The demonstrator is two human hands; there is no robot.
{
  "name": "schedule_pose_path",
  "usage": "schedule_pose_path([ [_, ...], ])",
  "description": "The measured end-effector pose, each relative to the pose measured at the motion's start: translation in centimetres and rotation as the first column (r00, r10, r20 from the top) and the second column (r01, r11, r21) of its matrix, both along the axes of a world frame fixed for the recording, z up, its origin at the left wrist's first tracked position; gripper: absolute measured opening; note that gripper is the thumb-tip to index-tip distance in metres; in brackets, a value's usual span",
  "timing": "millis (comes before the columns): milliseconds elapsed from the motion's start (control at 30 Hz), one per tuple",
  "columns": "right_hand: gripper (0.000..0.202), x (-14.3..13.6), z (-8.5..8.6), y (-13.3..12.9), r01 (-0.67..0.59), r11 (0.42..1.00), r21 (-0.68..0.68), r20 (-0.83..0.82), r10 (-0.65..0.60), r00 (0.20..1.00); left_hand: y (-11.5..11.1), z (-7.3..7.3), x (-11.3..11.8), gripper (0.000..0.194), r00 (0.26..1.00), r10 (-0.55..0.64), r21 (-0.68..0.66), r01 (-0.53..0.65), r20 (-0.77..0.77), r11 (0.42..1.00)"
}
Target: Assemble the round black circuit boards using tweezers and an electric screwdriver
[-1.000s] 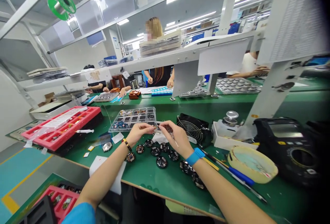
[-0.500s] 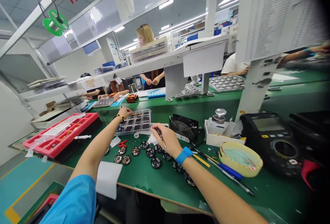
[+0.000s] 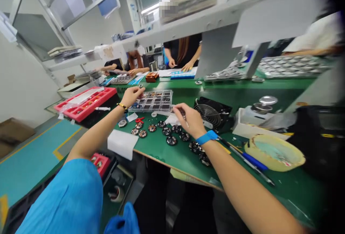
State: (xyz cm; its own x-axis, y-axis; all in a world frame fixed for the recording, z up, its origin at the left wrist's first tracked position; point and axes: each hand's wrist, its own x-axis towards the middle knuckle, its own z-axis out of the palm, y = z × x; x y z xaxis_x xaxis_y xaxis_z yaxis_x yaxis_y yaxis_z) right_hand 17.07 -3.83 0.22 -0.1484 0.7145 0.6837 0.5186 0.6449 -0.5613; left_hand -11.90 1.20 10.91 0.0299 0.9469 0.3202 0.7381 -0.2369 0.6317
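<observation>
My left hand (image 3: 132, 97) is closed above the left side of a clear compartment box (image 3: 164, 107), fingers pinched together. A small round piece (image 3: 140, 86) shows at its fingertips; its kind is too small to tell. To the right of the box, my right hand (image 3: 192, 119) is closed around a pair of tweezers (image 3: 184, 115), mostly hidden by the fingers. Below the hands lie several round black circuit boards (image 3: 171, 140) on the green bench. A crumpled white tissue (image 3: 173, 120) is beside my right fingertips.
A pink foam tray (image 3: 110, 93) sits at the left. On the right are a black fan (image 3: 212, 113), a white box (image 3: 237, 126), a yellow dish (image 3: 275, 153) and a blue pen (image 3: 254, 161). White paper (image 3: 122, 142) overhangs the front edge. Co-workers sit across the bench.
The head view has swung down and to the right. My left hand has lifted a little off the compartment box. My right hand still holds the tweezers beside the box.
</observation>
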Motion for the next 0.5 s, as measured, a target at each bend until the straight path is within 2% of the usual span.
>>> schedule_pose_path([
  [67, 0.027, -0.1, -0.1, 0.0, 0.022, 1.000, 0.016, 0.003, -0.022, 1.000, -6.2, 0.0, -1.1, 0.045, 0.996, -0.045, -0.008, 0.046, 0.073, 0.999],
  [133, 0.029, -0.3, -0.1, -0.1, 0.054, 0.998, 0.027, 0.008, -0.054, 0.999, -12.9, -1.0, -2.0, 0.052, 0.992, -0.078, -0.062, 0.085, 0.100, 0.994],
  [167, 0.029, -0.4, -0.1, -0.2, 0.052, 0.998, 0.033, 0.010, -0.052, 0.999, -16.2, -2.0, -2.3, 0.055, 0.989, -0.103, -0.119, 0.115, 0.102, 0.986],
  [200, 0.030, -0.5, 0.0, -0.3, 0.047, 0.998, 0.035, 0.011, -0.047, 0.999, -19.2, -3.6, -2.5, 0.057, 0.982, -0.145, -0.246, 0.170, 0.118, 0.954],
  [267, 0.030, -0.7, 0.1, -0.6, 0.028, 0.999, 0.034, 0.015, -0.029, 0.999, -24.1, -8.0, -2.8, 0.055, 0.968, -0.165, -0.520, 0.242, 0.190, 0.819],
  [333, 0.029, -0.9, 0.1, -0.8, 0.018, 0.999, 0.031, 0.025, -0.019, 0.999, -27.0, -13.4, -3.2, 0.044, 0.975, -0.112, -0.707, 0.218, 0.194, 0.673],
  [367, 0.028, -1.0, 0.1, -0.9, 0.017, 0.999, 0.030, 0.032, -0.018, 0.999, -27.7, -16.0, -3.5, 0.037, 0.993, -0.066, -0.767, 0.121, 0.102, 0.630],
  [433, 0.026, -1.1, -0.1, -0.9, 0.011, 0.999, 0.030, 0.044, -0.012, 0.999, -27.7, -20.1, -4.7, 0.024, 1.000, -0.008, -0.782, -0.008, -0.017, 0.623],
  [500, 0.023, -1.1, -0.5, -0.8, -0.012, 0.999, 0.030, 0.057, 0.010, 0.998, -26.4, -22.2, -6.7, 0.016, 0.982, 0.097, -0.714, -0.182, -0.159, 0.676],
])
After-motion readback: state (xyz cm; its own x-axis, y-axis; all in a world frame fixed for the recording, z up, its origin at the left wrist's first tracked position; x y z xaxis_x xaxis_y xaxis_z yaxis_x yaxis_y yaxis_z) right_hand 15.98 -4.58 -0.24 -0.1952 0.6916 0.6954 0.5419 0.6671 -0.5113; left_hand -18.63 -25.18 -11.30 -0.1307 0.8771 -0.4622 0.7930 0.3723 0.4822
